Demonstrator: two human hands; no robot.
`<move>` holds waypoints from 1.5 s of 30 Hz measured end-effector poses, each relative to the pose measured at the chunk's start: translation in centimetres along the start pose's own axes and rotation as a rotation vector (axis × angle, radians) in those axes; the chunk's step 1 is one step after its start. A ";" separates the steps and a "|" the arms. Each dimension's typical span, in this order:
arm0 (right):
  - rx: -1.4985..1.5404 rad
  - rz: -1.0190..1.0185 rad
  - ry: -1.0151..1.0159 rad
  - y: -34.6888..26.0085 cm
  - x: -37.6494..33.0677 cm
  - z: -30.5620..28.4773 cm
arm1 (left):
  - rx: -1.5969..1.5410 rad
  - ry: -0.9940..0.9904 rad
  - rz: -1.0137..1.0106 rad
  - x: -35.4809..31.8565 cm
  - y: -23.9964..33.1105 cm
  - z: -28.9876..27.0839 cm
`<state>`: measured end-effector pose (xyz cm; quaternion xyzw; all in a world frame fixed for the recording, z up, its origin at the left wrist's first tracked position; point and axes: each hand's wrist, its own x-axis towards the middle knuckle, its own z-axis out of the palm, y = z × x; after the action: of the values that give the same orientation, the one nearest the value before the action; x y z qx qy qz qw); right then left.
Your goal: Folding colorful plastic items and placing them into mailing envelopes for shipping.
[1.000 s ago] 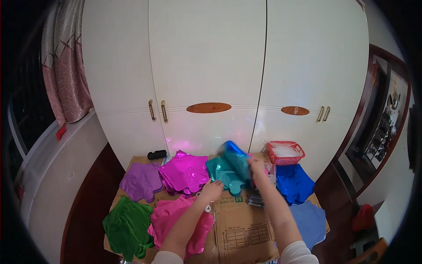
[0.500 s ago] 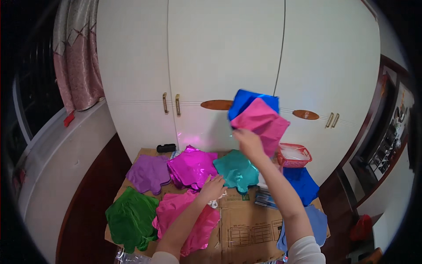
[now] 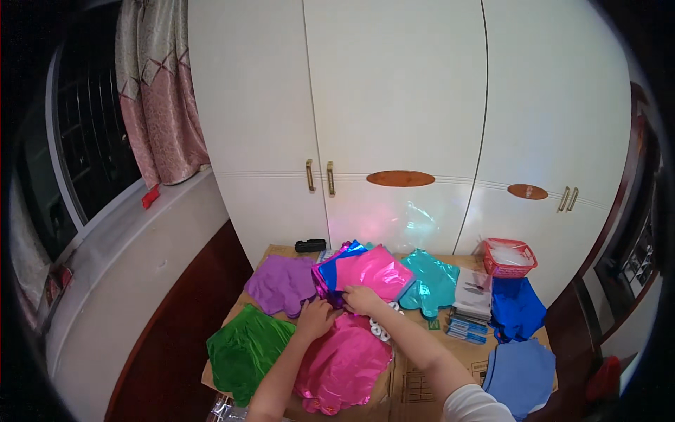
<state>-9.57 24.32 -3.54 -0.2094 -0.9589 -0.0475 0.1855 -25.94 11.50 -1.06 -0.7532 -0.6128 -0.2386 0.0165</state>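
Observation:
Flat foil balloons lie in coloured stacks. My right hand (image 3: 361, 301) grips the near edge of a pink foil balloon (image 3: 376, 273), with a blue foil balloon (image 3: 330, 269) showing beneath it. Both lie over the magenta stack (image 3: 320, 285), mostly covering it. Beside it, my left hand (image 3: 316, 320) rests at the stack's near corner, its fingers slightly apart. Below both wrists spreads a pink stack (image 3: 344, 366). To the left are a purple stack (image 3: 281, 283) and a green stack (image 3: 249, 352); a teal stack (image 3: 429, 281) is to the right.
Cardboard (image 3: 415, 394) covers the work surface. On the right sit a red basket (image 3: 510, 259), clear packets (image 3: 472, 295), blue-and-white packages (image 3: 467, 330), a dark blue stack (image 3: 518, 309) and a light blue stack (image 3: 520, 376). White rings (image 3: 380, 329) lie mid-table. A white cabinet (image 3: 394, 91) stands behind.
My right hand has come down and left, bringing the raised pink and blue balloons onto the magenta stack. The left hand stays at that stack's near edge. The whole view has shifted.

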 end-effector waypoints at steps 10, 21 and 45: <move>0.343 0.534 0.192 1.6 0.3 1.6 | -0.024 0.058 0.013 2.5 -0.6 3.1; 1.097 0.905 0.439 3.6 -0.1 1.8 | 0.045 -0.267 0.025 4.1 -2.7 4.6; -0.108 -0.416 0.250 -6.1 15.3 -2.6 | 0.174 -0.127 -0.223 -3.3 -6.1 -5.0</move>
<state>-24.18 24.22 4.54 -0.0099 -0.9471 -0.1613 0.2773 -33.73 8.45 0.47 -0.6897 -0.7108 -0.1368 0.0163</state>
